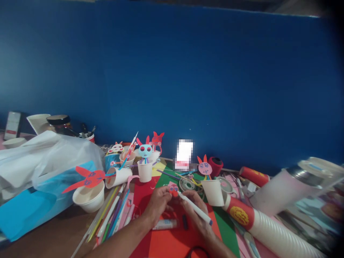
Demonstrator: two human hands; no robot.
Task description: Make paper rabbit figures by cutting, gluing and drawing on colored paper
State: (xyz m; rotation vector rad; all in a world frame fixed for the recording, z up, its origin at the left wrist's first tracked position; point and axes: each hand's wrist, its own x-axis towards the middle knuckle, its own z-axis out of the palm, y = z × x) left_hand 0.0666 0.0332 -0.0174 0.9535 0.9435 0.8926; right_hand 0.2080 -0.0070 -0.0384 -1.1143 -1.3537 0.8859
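Note:
Pinched in the fingers of my left hand is a small pink and red paper face with drawn eyes. My right hand grips a white marker with a blue end, its tip pointing at the face's right edge. Whether the tip touches the paper is too small to tell. Beneath both hands lie red sheets of paper. A tube and a dark cap-like piece rest on them. To the right, a pink paper face stands on a white paper cup.
Cups with paper figures, one with a blue face, stand at the back left. Coloured pipe cleaners lie left of the paper. A long stack of paper cups lies at right. A lit phone leans against the blue wall.

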